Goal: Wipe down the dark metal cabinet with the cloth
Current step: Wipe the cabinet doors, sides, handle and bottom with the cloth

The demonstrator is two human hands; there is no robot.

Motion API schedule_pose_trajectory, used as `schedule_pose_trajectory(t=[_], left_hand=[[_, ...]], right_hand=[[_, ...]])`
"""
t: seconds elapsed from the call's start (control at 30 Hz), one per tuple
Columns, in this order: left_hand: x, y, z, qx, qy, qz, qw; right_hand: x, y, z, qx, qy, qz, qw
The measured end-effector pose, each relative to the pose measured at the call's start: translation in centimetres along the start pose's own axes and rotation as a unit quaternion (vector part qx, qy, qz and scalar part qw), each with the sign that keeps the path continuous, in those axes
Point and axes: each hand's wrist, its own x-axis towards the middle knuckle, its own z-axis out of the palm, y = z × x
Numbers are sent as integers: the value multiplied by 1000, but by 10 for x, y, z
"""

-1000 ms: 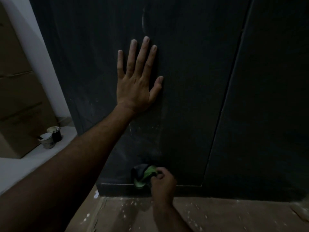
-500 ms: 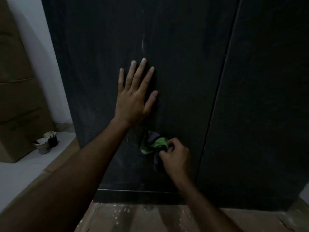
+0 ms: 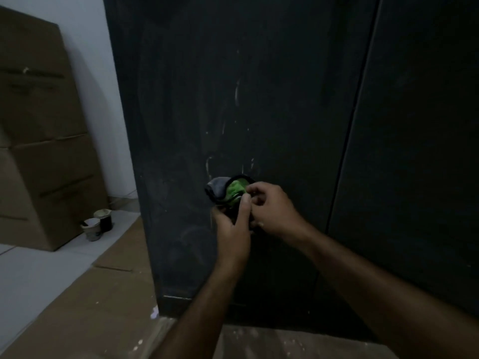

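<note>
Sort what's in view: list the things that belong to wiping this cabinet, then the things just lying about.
Part of the job:
cabinet
cloth, gripped by left hand and right hand

Just lying about:
cardboard boxes
paper cups on the floor
flattened cardboard on the floor

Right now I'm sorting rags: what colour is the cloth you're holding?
Bright green and grey with a dark edge; the cloth shows in the head view.

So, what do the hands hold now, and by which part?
Both the left hand and right hand grip the bunched cloth by its lower right part.
</note>
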Motion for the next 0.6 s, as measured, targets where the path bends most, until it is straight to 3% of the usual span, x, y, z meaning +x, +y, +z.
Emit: schedule_pose_trajectory(t=[0.07, 0.13, 0.2, 0.3, 0.47, 0.53, 0.6], left_hand=[[13, 5, 3, -17, 67, -66, 995], [22, 5, -3, 46, 120, -51, 990], [28, 0, -17, 113, 147, 15, 983], [43, -3, -54, 227, 237, 34, 944], [107, 14, -125, 337, 351, 39, 873], [113, 5, -129, 413, 315, 128, 845], [94, -28, -138, 502, 225, 181, 815]], right_hand=[[-1, 2, 0, 32, -122, -47, 991], [0, 4, 1, -4, -141, -90, 986], [5, 9, 0, -119, -16, -164, 979], [11, 21, -8, -297, 176, -304, 888], [26, 55, -25, -341, 297, -303, 839], [32, 66, -28, -353, 325, -292, 828], [38, 73, -25, -365, 331, -288, 821]])
